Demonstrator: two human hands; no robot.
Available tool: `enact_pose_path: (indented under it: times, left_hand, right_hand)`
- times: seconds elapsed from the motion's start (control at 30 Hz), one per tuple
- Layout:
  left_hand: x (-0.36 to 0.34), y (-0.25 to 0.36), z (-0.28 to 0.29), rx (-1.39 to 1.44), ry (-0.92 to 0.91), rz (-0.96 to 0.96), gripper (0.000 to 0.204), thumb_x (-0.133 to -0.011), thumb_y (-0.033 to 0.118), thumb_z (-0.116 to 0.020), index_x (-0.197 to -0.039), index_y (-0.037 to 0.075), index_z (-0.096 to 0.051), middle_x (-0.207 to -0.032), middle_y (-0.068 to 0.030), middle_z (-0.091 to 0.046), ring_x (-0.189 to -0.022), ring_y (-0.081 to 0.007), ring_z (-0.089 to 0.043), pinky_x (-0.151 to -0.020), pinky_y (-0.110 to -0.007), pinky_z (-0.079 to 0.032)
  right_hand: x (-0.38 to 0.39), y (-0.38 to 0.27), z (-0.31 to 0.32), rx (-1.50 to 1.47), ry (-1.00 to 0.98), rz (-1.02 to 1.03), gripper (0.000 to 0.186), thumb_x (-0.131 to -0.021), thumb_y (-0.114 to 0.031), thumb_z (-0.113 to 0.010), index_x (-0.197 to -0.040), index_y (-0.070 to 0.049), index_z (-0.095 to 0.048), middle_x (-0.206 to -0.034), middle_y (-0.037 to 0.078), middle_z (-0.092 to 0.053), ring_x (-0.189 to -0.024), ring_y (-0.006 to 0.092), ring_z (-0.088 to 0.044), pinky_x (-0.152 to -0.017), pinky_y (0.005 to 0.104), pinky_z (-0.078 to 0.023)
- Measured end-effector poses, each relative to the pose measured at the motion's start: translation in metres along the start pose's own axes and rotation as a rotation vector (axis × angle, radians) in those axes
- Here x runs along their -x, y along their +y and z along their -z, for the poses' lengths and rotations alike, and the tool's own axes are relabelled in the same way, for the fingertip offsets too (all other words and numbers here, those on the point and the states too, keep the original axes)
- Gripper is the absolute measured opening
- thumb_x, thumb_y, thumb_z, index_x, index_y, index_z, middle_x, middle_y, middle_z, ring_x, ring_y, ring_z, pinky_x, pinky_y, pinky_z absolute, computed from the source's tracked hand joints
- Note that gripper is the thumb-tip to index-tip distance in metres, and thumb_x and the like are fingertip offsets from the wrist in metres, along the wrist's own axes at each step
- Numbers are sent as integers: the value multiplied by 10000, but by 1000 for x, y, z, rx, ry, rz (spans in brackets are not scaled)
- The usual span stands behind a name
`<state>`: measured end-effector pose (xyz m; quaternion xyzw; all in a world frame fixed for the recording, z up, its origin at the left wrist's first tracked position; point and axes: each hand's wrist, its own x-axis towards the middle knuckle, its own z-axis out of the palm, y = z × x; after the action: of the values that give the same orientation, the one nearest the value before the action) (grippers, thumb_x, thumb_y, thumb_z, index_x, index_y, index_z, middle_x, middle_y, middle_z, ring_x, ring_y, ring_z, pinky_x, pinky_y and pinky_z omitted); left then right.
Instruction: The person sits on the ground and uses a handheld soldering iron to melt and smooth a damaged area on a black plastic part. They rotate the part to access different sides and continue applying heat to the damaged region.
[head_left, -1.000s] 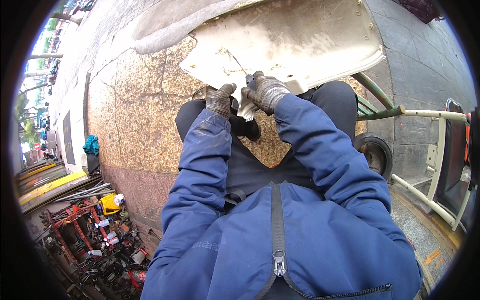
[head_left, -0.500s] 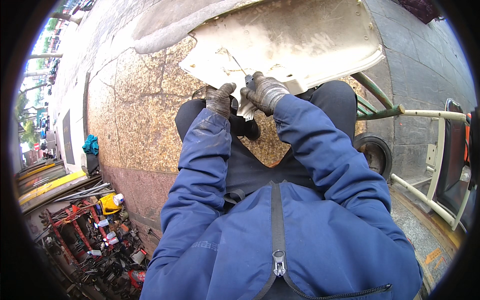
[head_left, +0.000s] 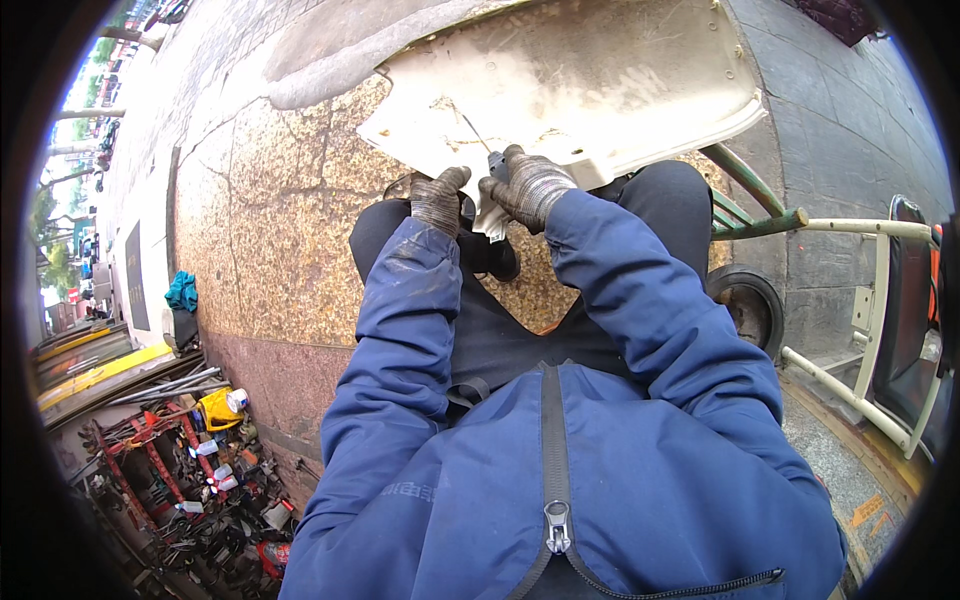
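Note:
A large, curved white panel (head_left: 600, 85), scuffed on its facing side, leans across the space in front of my knees. My gloved left hand (head_left: 438, 203) is closed on its near edge, thumb on top. In my gloved right hand (head_left: 535, 190) is a slim tool with a dark handle (head_left: 497, 162) and a thin metal shaft. The shaft slants up and left over the panel, its tip near a rough, brownish mark on the surface. Between my hands a narrow white piece of the panel hangs down. The fingers under the panel are hidden.
Right of my knee are a green metal frame (head_left: 765, 222) and a black wheel (head_left: 745, 310). Farther right stands a pale tubular frame with a dark seat (head_left: 905, 330). At lower left lie piled tools, a red rack (head_left: 160, 470) and a yellow container (head_left: 218, 408).

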<state>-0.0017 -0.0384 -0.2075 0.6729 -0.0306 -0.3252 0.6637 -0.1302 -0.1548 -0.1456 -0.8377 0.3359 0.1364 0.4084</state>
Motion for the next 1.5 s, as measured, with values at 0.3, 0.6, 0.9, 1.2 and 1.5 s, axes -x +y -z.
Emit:
enact_pose_path:
  times: [0.3,0.6,0.9,1.2,1.5]
  left_hand:
    - [6,9,-1,-36,-22,59,391,-705,-10,-725,-1041,26,-529,-808,-112,-608,-569,-234,-600,-459,-362,-500]
    - [2,6,1,-91,-25,44,234,-713,7,-727,-910,4,-600,-711,-89,-605,-514,-217,-584,-431,-347,-477]
    - [-1,3,4,-88,-24,64,247,-706,29,-751,-893,12,-591,-696,-87,-596,-490,-211,-567,-429,-348,-471]
    - [8,10,-5,-56,40,59,446,-706,12,-744,-1068,23,-484,-844,-117,-598,-627,-235,-593,-492,-374,-490]
    - [7,9,-3,-62,15,69,490,-705,10,-745,-1107,22,-466,-870,-121,-602,-672,-239,-600,-546,-379,-506]
  right_hand:
    - [4,-2,1,15,13,7,661,-897,-467,-566,-1288,52,-445,-1151,273,-624,-1109,379,-603,-965,421,-467]
    - [2,0,0,12,7,10,664,-894,-466,-569,-1284,57,-442,-1131,276,-632,-1093,383,-611,-952,424,-474]
    - [5,7,-4,26,97,61,625,-896,-476,-565,-1200,62,-478,-889,269,-667,-830,357,-683,-789,428,-530]
    - [7,2,0,-47,-2,-10,641,-889,-453,-573,-1264,55,-465,-1144,278,-623,-1109,388,-598,-968,431,-461]
    - [7,3,0,-23,-7,1,619,-883,-440,-580,-1257,43,-482,-1134,273,-630,-1100,387,-604,-964,426,-467]
